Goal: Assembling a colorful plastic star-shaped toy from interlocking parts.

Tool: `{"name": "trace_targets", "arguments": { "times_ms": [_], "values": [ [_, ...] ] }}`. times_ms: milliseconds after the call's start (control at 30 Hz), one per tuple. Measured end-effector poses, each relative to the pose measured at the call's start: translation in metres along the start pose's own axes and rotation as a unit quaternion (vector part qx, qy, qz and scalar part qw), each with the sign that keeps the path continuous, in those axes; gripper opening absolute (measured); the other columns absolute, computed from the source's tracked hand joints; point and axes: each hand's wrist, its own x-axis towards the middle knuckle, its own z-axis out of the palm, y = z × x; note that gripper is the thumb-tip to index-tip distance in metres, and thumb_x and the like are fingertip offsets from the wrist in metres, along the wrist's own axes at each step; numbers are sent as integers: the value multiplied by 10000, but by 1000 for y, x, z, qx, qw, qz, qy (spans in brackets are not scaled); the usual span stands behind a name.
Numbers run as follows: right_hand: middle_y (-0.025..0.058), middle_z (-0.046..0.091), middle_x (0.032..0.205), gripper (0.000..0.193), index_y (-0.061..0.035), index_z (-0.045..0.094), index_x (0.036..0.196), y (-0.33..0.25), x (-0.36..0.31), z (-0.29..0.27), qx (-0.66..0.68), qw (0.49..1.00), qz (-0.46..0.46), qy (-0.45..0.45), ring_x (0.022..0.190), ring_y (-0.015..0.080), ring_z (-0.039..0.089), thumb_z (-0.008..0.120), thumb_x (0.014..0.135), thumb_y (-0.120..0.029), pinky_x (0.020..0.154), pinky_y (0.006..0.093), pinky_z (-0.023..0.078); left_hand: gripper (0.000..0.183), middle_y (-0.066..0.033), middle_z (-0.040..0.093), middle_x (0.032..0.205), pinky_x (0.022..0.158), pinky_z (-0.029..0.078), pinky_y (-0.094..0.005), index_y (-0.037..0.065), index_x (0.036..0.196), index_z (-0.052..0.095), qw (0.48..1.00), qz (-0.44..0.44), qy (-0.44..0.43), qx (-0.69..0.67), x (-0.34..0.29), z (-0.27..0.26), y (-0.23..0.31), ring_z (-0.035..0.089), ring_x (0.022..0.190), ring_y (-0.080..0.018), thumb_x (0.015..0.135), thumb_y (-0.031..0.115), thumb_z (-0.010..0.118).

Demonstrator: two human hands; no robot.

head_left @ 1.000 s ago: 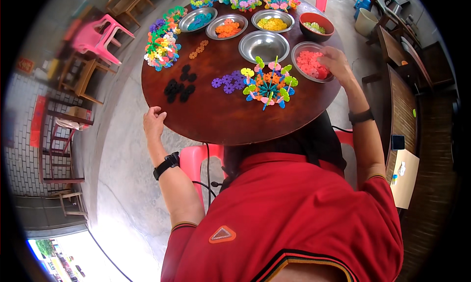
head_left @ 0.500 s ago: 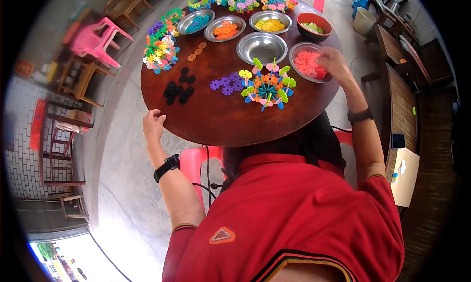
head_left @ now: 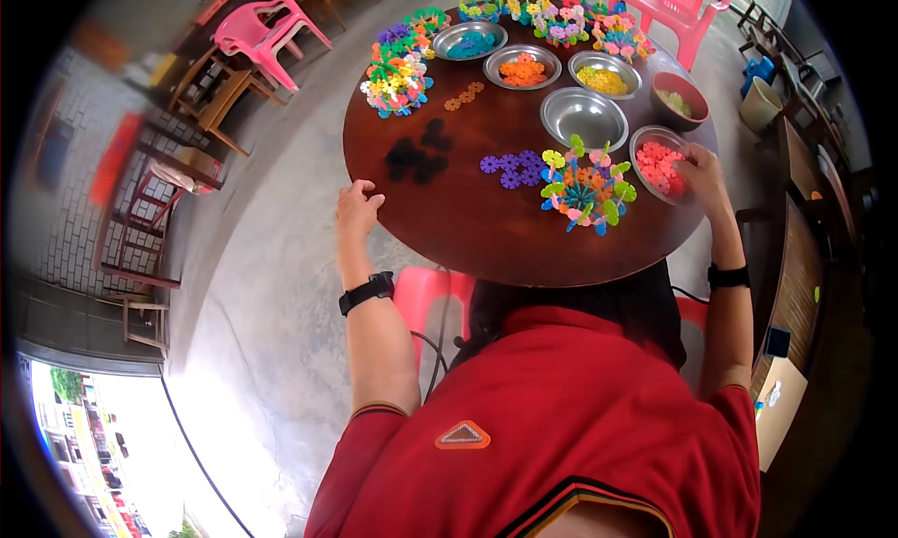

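Observation:
My right hand reaches over the rim of a metal bowl at the table's right side. Its fingers are bent together at the coral-pink plastic snowflake discs; what lies between the fingertips is hidden. At the left edge of the round table, my left hand rests with thumb and fingers apart, holding nothing. Nearest to it on the tabletop are black discs, slightly blurred. Between the hands stand loose purple discs and a ring-shaped assembly of green, pink, blue and orange discs.
Metal bowls of blue, orange and yellow discs stand farther back, near a bare metal bowl and a red bowl. Finished-looking colourful assemblies line the far rim. Pink chairs stand around the brown table.
The whole view has shifted, so the table appears farther right. My right hand stays at the coral-pink discs, and my left hand stays at the table edge.

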Motion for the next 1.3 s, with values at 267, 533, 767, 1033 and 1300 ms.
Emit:
{"name": "trace_targets", "arguments": {
  "times_ms": [267,533,767,1033,1300],
  "values": [
    [26,537,641,111,18,607,815,-16,-5,3,-32,999,7,11,575,100,503,674,756,-48,546,297,412,338,-121,588,1074,874,476,-409,158,1090,636,1000,-3,-9,2,1,2,-4,588,1008,-286,778,258,717],
    [29,538,637,101,24,609,810,-24,-8,3,-32,999,14,18,565,105,499,662,760,-45,540,294,407,315,-83,583,891,789,489,-365,113,1038,671,999,16,44,-1,0,8,-5,586,846,-234,746,204,744],
    [24,538,638,89,7,608,817,-23,-11,2,-25,999,29,16,560,101,507,653,770,-53,528,284,407,305,-90,581,923,798,489,-375,108,1027,666,999,10,48,-18,-4,6,0,593,868,-243,753,223,739],
    [-11,494,631,60,-18,587,813,-13,-7,1,-1,1000,22,-3,550,74,456,634,798,-51,502,255,371,322,-107,575,1048,867,476,-404,136,1070,642,998,-41,18,-31,-6,1,7,588,1000,-277,777,248,715],
    [-36,506,674,35,-35,601,863,2,-2,-3,34,999,25,-31,551,45,428,613,831,-41,496,220,347,329,-103,550,1209,951,446,-453,161,1109,627,997,-63,-16,-39,-6,-1,14,553,1143,-317,805,255,710]
  ]
}}
